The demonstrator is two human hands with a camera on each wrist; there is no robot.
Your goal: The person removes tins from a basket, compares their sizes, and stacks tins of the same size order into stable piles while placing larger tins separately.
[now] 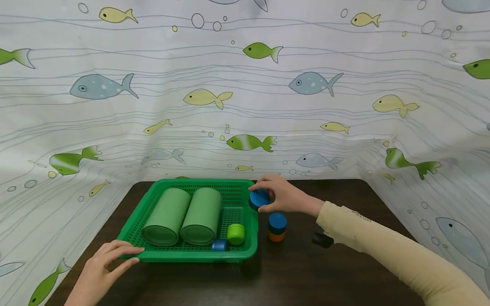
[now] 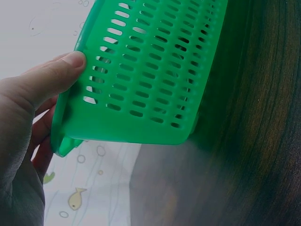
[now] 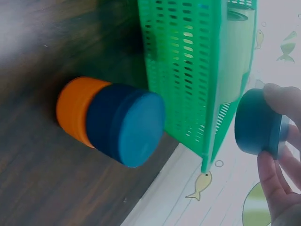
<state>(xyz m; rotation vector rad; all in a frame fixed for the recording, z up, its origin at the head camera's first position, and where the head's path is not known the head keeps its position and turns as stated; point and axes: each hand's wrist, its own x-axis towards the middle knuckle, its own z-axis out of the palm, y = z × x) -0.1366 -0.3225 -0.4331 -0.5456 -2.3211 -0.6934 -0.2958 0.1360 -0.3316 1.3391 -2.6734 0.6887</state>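
Observation:
My left hand (image 1: 105, 267) grips the front left corner of a green perforated plastic basket (image 1: 191, 256). In the left wrist view its thumb (image 2: 70, 66) presses on the rim, with the other fingers behind. My right hand (image 1: 285, 195) pinches a short blue round jar (image 1: 259, 199) between thumb and fingers, at the basket's right rim. The right wrist view shows this jar (image 3: 256, 122) held by its sides. Inside the basket lie two large pale green cylinders (image 1: 168, 214), a small lime-green jar (image 1: 235, 234) and a small blue jar (image 1: 220, 245).
Just right of the basket, a small jar with a blue upper part and orange base (image 1: 277, 227) stands on the dark wooden table (image 1: 306, 276). A black piece (image 1: 323, 240) shows beneath the right sleeve. Fish-patterned white sheeting (image 1: 245, 119) surrounds the table at back and sides.

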